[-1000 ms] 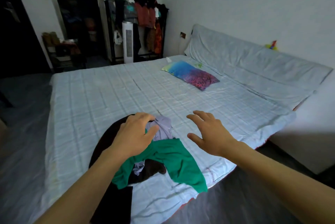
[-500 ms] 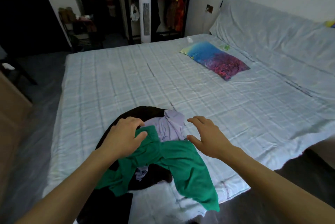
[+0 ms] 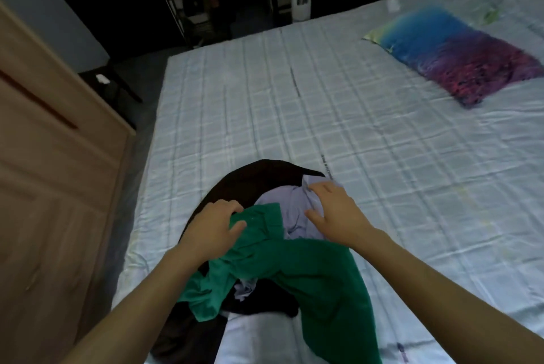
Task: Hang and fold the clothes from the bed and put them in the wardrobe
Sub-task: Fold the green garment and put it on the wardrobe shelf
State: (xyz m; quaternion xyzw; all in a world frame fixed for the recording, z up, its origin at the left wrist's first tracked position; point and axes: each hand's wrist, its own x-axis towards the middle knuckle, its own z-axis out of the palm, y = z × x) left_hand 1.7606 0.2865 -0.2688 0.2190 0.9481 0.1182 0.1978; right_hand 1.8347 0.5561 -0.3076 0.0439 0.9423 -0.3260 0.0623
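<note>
Clothes lie in one heap at the near edge of the bed [image 3: 338, 116]: a green garment [image 3: 318, 281] on top, a lilac garment [image 3: 294, 216] under it, a black garment [image 3: 253, 184] beneath both. Left hand [image 3: 215, 231] pinches the far edge of the green garment between thumb and curled fingers; right hand [image 3: 338, 216] rests spread and flat on the lilac one. Step in hand looks like picking the first piece; next move calls for lifting the green one free without dragging the others, nothing yet hung or folded.
</note>
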